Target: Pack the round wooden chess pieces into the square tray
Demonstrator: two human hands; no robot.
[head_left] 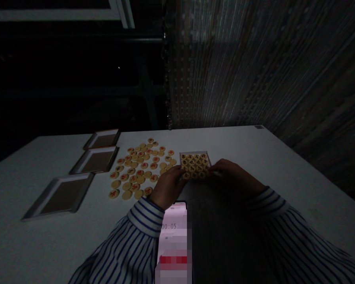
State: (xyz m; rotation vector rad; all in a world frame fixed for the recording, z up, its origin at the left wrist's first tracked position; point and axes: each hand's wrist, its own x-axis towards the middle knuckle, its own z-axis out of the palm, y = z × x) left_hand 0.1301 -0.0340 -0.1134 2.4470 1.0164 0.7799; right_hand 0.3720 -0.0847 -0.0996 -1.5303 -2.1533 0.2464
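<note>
A small square box (194, 152) stands in front of me, filled with rows of round wooden pieces (198, 162) that bear black characters. My left hand (169, 185) grips the box at its left side, thumb and fingers closed on the near left corner. On the right side, my right hand (235, 175) holds the near right corner with its fingertips; the rest of that hand is dark. Left of the box, many loose round pieces (144, 165) lie spread on the white table (236, 142), some with red or black characters, others blank side up.
Three open, shallow boxes stand at the left: a near one (63, 194), a middle one (96, 159) and a far one (104, 139). A lit phone (174, 225) lies by my left sleeve. Behind the table hangs a strand curtain (219, 67).
</note>
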